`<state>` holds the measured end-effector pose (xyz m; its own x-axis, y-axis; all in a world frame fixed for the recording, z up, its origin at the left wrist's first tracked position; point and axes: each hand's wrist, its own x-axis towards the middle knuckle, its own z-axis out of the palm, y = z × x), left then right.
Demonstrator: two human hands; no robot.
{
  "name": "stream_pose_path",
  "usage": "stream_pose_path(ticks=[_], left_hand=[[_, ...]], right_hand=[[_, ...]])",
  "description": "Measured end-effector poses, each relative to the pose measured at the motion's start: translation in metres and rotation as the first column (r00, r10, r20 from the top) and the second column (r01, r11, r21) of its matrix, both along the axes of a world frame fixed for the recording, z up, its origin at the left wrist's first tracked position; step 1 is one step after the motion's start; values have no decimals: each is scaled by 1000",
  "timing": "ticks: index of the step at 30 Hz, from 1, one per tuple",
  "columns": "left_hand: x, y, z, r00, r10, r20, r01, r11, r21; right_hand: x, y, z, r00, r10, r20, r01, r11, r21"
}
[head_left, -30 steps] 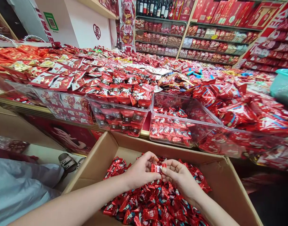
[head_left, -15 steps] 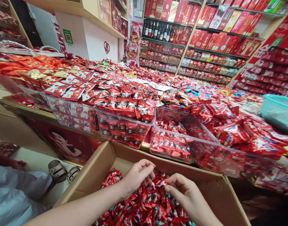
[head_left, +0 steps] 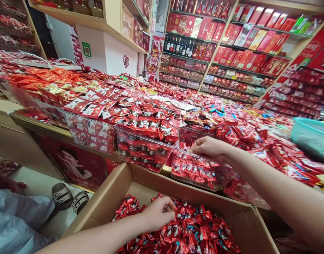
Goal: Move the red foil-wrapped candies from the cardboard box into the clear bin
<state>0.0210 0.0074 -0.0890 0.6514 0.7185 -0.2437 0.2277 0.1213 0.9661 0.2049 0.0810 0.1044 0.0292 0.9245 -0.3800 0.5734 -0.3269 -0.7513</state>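
Observation:
Small red wrapped candies fill the lower part of an open cardboard box in front of me. Over this heap, my left hand is closed, its fingers curled and its thumb near the index finger; whatever it may hold is hidden. My right hand reaches across the box into a clear plastic bin partly filled with similar red candies. Its fingers point down, closed at the candies near the bin's left side. The fingertips are partly hidden there.
A fuller bin of red-and-black packets adjoins on the left. Heaped sweets cover the display counter behind. A turquoise basket stands at the right. A person's grey clothing and sandals show at the lower left.
My right hand has moved from above the box, where it pinched a red wrapped candy, up into the clear bin. My left hand has lowered slightly over the heap. The view has shifted a little.

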Motion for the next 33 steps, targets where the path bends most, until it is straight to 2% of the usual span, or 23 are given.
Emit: stream_pose_path(ticks=[4, 11, 16, 23, 25, 28, 31, 33], left_hand=[[-3, -1, -9, 993, -28, -114, 37, 996, 80], [-3, -3, -14, 973, -100, -210, 134, 979, 156], [-5, -6, -11, 959, -155, -238, 202, 961, 190], [-10, -9, 4, 902, -223, -369, 335, 902, 272], [-11, -7, 6, 881, -267, -391, 396, 869, 298], [-13, -4, 7, 812, -333, -480, 528, 770, 358], [-15, -3, 0, 674, -368, -641, 675, 660, 330], [-16, -6, -10, 580, -404, -707, 748, 608, 266]], right_hand=[[-13, 23, -15, 1000, 25, 2, -24, 985, -173], [-15, 28, -27, 997, 73, 12, -63, 922, -383], [-14, 28, -29, 988, 144, 46, -109, 891, -441], [-24, 24, -27, 915, 372, 157, -275, 859, -432], [-25, 24, -27, 886, 420, 195, -318, 858, -403], [-24, 25, -28, 854, 474, 216, -376, 847, -376], [-22, 26, -30, 800, 557, 221, -451, 803, -390], [-20, 29, -31, 751, 580, 316, -486, 809, -331]])
